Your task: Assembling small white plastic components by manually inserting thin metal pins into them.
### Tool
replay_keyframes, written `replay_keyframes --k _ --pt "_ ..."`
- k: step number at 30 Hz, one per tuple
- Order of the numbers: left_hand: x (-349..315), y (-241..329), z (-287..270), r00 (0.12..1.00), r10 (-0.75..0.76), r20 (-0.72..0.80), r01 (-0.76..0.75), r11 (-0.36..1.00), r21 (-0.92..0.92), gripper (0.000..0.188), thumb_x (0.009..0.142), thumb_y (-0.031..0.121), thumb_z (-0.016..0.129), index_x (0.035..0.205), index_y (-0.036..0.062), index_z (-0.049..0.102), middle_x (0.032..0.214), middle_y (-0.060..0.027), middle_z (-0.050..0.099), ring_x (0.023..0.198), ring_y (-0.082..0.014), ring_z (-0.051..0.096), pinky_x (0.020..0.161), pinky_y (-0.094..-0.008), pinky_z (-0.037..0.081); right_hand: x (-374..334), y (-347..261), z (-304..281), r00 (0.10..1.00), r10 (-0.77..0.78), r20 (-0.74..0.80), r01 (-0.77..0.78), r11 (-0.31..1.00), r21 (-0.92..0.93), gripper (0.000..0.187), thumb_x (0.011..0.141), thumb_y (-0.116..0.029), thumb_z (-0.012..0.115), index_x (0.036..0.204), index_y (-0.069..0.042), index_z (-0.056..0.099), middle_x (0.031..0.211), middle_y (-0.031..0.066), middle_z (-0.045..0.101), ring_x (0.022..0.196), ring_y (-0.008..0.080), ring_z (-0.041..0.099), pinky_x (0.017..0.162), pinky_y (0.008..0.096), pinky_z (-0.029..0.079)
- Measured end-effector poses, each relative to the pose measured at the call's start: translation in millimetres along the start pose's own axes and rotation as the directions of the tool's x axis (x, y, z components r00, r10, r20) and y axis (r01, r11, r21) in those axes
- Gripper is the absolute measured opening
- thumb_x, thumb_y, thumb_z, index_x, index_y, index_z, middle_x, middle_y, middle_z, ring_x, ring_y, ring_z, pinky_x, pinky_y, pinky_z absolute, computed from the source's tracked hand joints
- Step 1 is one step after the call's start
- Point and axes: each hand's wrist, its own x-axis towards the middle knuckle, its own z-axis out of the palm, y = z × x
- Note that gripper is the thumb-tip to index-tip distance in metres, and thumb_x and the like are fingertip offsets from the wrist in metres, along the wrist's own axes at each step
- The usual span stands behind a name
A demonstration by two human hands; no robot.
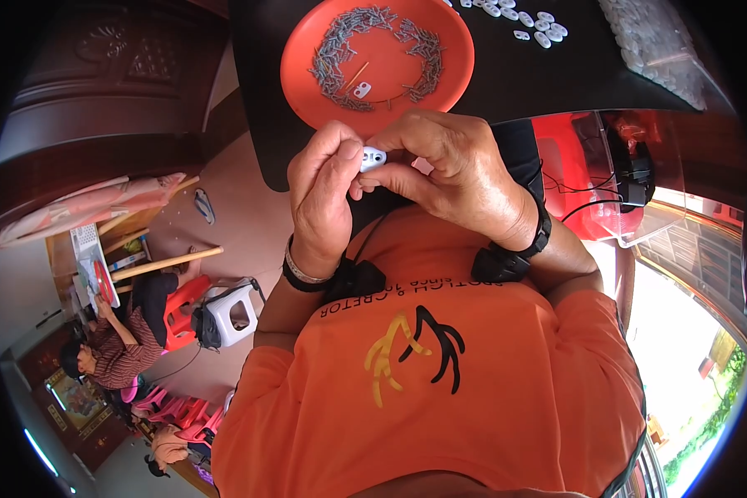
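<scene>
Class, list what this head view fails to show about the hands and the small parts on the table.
- White plastic piece: mostly covered by fingertips of left hand and right hand.
- Small metal pins in orange tray: too small to tell shape.
- Tray's top: cut off by edge.
- White pieces: partly cut off by top edge.
</scene>
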Motion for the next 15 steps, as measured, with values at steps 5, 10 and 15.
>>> replay_keyframes --k 5,10,15 --pt "-0.3 -1.7 -1.0 1.000 0.026 -0.003 -0.026 1.000 0.007 0.022 0.092 0.018 0.044 0.080 -0.0001 0.049 0.071 -0.0025 0.046 0.058 -0.0062 0.036 0.050 -0.0204 0.028 1.5 -1.0 1.0 0.999 0.004 -0.038 -0.001 0.998 0.061 0.030 0.068 -0.015 0.080 0.090 -0.004 0.063 0.078 0.0064 0.065 0.069 0.0190 0.065 0.058 0.0270 0.050" --pt "-0.7 -0.5 1.8 0.998 0.038 -0.057 -0.033 0.995 0.093 0.023 0.092 0.019 0.045 0.080 -0.0002 0.049 0.070 -0.0012 0.046 0.057 -0.0061 0.037 0.050 -0.0200 0.029 4.8 0.2 3.8 0.990 -0.078 -0.117 0.085 0.995 0.055 0.028 0.069 -0.015 0.078 0.088 -0.004 0.061 0.071 0.0074 0.062 0.061 0.0230 0.063 0.053 0.0307 0.050" --pt "0.1 0.1 3.0 0.998 0.043 -0.054 -0.040 0.998 0.040 0.027 0.093 0.021 0.049 0.072 0.0032 0.047 0.062 0.0020 0.044 0.054 -0.0041 0.036 0.048 -0.0207 0.028 4.0 -2.3 4.5 0.995 -0.042 -0.087 0.048 0.997 0.064 0.027 0.069 -0.013 0.078 0.088 -0.003 0.061 0.072 0.0077 0.063 0.062 0.0235 0.064 0.053 0.0302 0.051"
